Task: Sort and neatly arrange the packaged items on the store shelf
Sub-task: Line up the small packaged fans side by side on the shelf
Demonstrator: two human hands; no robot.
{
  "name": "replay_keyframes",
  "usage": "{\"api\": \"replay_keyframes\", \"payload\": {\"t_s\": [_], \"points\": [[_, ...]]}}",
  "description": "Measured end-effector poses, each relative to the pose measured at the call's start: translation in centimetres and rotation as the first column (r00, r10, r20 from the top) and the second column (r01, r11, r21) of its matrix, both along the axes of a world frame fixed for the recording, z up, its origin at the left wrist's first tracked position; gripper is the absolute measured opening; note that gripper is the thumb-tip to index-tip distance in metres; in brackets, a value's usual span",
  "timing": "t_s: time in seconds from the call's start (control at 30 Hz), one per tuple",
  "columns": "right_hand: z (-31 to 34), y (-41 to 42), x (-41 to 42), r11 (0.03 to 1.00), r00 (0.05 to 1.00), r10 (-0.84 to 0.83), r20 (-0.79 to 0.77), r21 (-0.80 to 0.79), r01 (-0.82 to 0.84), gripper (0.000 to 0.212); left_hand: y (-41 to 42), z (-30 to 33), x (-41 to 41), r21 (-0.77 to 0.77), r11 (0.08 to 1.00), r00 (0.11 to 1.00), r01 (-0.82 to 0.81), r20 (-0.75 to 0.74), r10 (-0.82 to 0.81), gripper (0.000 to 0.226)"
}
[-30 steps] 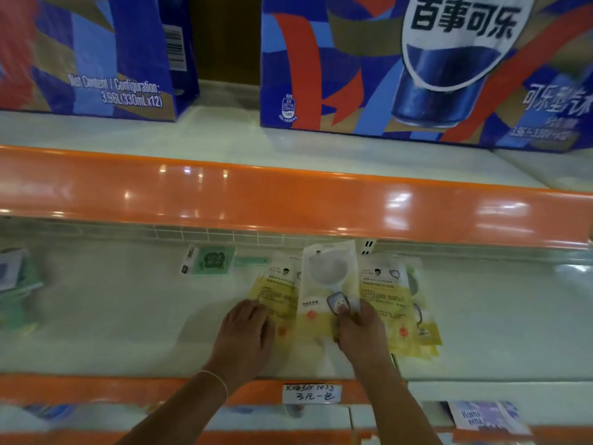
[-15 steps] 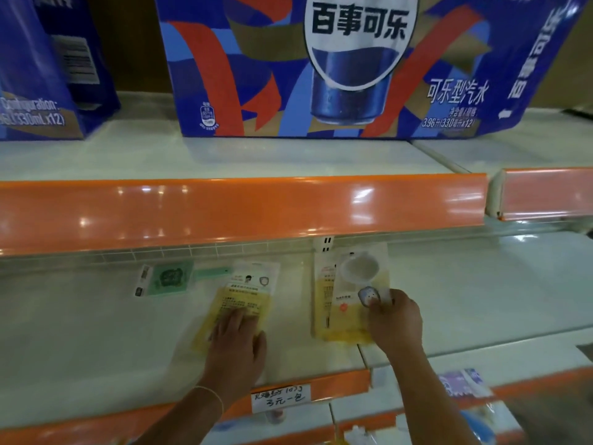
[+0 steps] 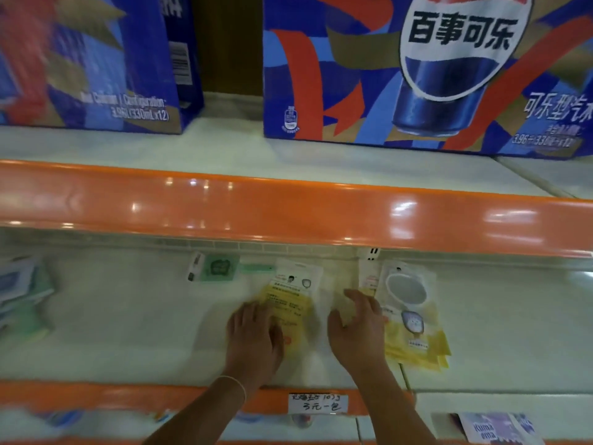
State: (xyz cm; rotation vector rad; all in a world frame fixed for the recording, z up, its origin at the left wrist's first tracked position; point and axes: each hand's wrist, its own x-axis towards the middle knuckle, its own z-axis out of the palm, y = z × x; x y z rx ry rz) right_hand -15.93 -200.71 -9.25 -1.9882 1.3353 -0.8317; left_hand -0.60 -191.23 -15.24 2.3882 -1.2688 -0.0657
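The head view looks down at a pale shelf [image 3: 128, 316] under an orange rail [image 3: 288, 210]. In the lower middle of the frame the left hand [image 3: 253, 338] lies flat, fingers straight, pressing on a yellow packet [image 3: 288, 293] that lies alone on the shelf. Just to the right of it, the right hand [image 3: 356, 329] is released, with fingers spread and lightly bent; it grips nothing and seems to touch the left edge of a small stack of yellow packets [image 3: 414, 319] in the right middle of the frame. A green packet [image 3: 219, 268] lies further back, upper left of the single packet, apart from it. Blurred packages [image 3: 22, 293] sit at the left edge. Big blue cartons [image 3: 417, 75] stand on the upper shelf.

The step in hand is probably to bring the single packet to the stack. To do it well, the person should slide it flat, keep the printed side up, and line its edges with the stack, so that nothing hangs over the shelf front.
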Motion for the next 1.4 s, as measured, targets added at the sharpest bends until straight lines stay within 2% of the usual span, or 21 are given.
{"api": "replay_keyframes", "payload": {"t_s": [0.1,0.2,0.37,0.43,0.53,0.6,0.7,0.8,0.93,1.0,1.07,1.13,1.17,1.2,1.23,1.27,1.3,1.4], "points": [[-0.5,0.7,1.9,0.992,0.998,0.057,-0.030,0.113,-0.053,0.048,1.4,-0.2,2.1,0.107,0.994,1.000,-0.009,0.025,0.006,0.054],[-0.5,1.0,3.7,0.955,0.998,0.065,0.014,0.288,-0.066,0.051,2.5,-0.5,3.3,0.096,0.995,0.999,0.032,0.040,-0.036,0.067],[-1.2,0.9,6.4,0.837,0.986,-0.088,0.143,0.546,-0.004,0.062,2.9,0.3,3.5,0.106,0.988,0.993,0.109,-0.065,-0.102,0.076],[-1.8,1.1,7.0,0.835,0.986,-0.091,0.139,0.550,-0.001,0.068,3.1,0.4,3.6,0.069,0.989,0.983,0.131,-0.136,-0.120,0.075],[-2.1,1.7,7.0,0.848,0.991,-0.064,0.118,0.531,-0.008,0.062,3.7,0.9,3.5,-0.120,0.981,0.958,0.152,-0.227,-0.176,0.076],[-2.2,1.9,6.8,0.854,0.996,-0.041,0.081,0.520,-0.007,0.064,3.8,0.8,3.4,-0.195,0.970,0.942,0.144,-0.273,-0.195,0.066],[-2.3,2.0,6.1,0.825,0.996,-0.024,0.085,0.564,-0.028,0.064,3.4,0.0,3.8,-0.282,0.952,0.943,0.115,-0.270,-0.194,0.035],[-2.1,1.8,5.0,0.818,0.993,0.012,0.115,0.570,-0.076,0.068,3.1,0.6,3.6,-0.307,0.949,0.947,0.063,-0.283,-0.154,0.028],[-1.9,1.4,3.8,0.830,0.981,0.061,0.185,0.536,-0.153,0.064,2.2,0.2,3.4,-0.275,0.960,0.982,0.045,-0.166,-0.093,0.020],[-2.0,1.3,3.1,0.815,0.964,0.068,0.258,0.542,-0.203,0.069,1.6,0.4,2.8,-0.251,0.968,0.969,0.001,-0.239,-0.063,0.021],[-2.1,1.3,2.3,0.780,0.929,0.037,0.369,0.571,-0.258,0.075,1.0,1.5,2.2,-0.242,0.964,0.888,-0.105,-0.459,-0.019,0.021],[-2.1,1.4,1.4,0.735,0.883,0.013,0.469,0.595,-0.326,0.079,0.2,2.9,2.0,-0.177,0.964,0.708,-0.197,-0.706,0.015,0.036],[-2.0,1.6,1.2,0.712,0.862,0.023,0.506,0.597,-0.369,0.077,-0.2,3.4,2.2,-0.148,0.963,0.571,-0.228,-0.821,0.009,0.046],[-1.9,1.8,0.9,0.691,0.846,0.045,0.532,0.595,-0.411,0.070,-0.6,3.9,2.5,-0.108,0.956,0.381,-0.275,-0.925,0.005,0.048],[-1.9,2.0,0.8,0.679,0.842,0.078,0.534,0.590,-0.437,0.062,-0.9,4.4,2.8,-0.066,0.944,0.174,-0.323,-0.985,-0.010,0.043],[-1.8,2.1,0.7,0.677,0.849,0.118,0.514,0.584,-0.448,0.053,-0.9,4.9,2.9,-0.019,0.934,0.050,-0.357,-0.999,-0.001,0.036],[-1.7,2.3,0.5,0.687,0.864,0.152,0.480,0.577,-0.441,0.044,-1.0,5.0,3.1,0.005,0.929,-0.015,-0.371,-1.000,-0.001,0.034],[-1.4,2.7,0.2,0.696,0.897,0.157,0.413,0.598,-0.398,0.018,-1.3,4.9,2.7,0.032,0.920,-0.020,-0.390,-0.999,0.026,0.036]]}}
